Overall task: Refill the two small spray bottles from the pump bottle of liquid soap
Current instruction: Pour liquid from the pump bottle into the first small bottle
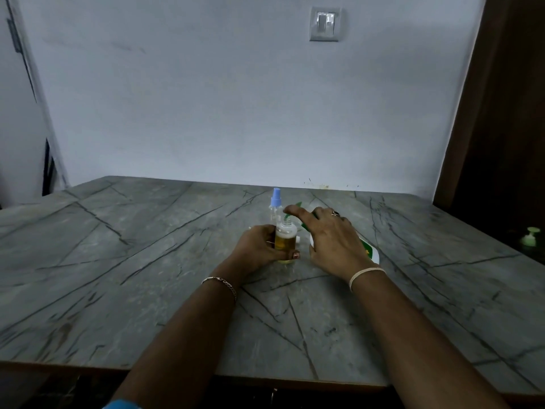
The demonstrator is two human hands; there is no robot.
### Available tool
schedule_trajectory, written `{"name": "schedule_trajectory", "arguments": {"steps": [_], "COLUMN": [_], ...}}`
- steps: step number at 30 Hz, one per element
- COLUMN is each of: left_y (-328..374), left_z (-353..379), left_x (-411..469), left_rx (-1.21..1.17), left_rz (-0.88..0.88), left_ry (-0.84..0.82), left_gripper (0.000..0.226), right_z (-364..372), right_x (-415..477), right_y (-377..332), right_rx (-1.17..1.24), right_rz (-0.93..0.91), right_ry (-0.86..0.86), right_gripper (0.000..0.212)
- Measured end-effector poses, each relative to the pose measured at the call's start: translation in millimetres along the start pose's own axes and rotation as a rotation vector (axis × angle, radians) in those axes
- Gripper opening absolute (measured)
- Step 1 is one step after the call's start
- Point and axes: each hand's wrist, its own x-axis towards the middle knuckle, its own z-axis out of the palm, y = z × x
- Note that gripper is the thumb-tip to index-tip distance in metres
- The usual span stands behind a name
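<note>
A pale, scuffed wall [236, 98] rises behind the grey stone bench [147, 261], whose top is crossed by dark veins. A white switch plate [325, 24] sits high up (towards the right). A dark brown panel [507, 113] closes the right side; the light is dim.

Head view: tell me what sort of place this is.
Probably a room in a home: a marble-patterned table set against a plain painted wall, with a household light switch on it.
</note>
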Motion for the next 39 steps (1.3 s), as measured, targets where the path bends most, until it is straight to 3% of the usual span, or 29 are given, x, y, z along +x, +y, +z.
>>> {"name": "schedule_trajectory", "arguments": {"steps": [3, 13, 19, 31, 39], "left_y": [0.1, 1.7, 3.4, 2.3, 0.5], "left_z": [0.0, 0.1, 0.2, 0.7, 1.1], "left_x": [0.1, -1.3, -2.3, -1.4, 0.0], "left_rx": [0.006, -0.001, 0.007, 0.018, 0.031], "left_rz": [-0.009, -0.019, -0.017, -0.025, -0.025], "left_ry": [-0.001, -0.014, -0.007, -0.003, 0.011], "left_gripper": [0.056, 0.061, 0.061, 0.063, 0.061], "right_z": [1.0, 2.6, 1.0, 1.5, 3.6], "right_x": [-2.1, 1.6, -2.1, 0.0, -2.8], "right_y": [1.1, -5.6, 0.1, -3.5, 3.4], "right_rx": [0.001, 0.042, 0.030, 0.080, 0.029], "right_rz": [-0.003, 0.026, 0.014, 0.032, 0.012], "right_ry": [0.022, 0.069, 0.039, 0.066, 0.037], "right_gripper": [0.087, 0.072, 0.080, 0.074, 0.085]}}
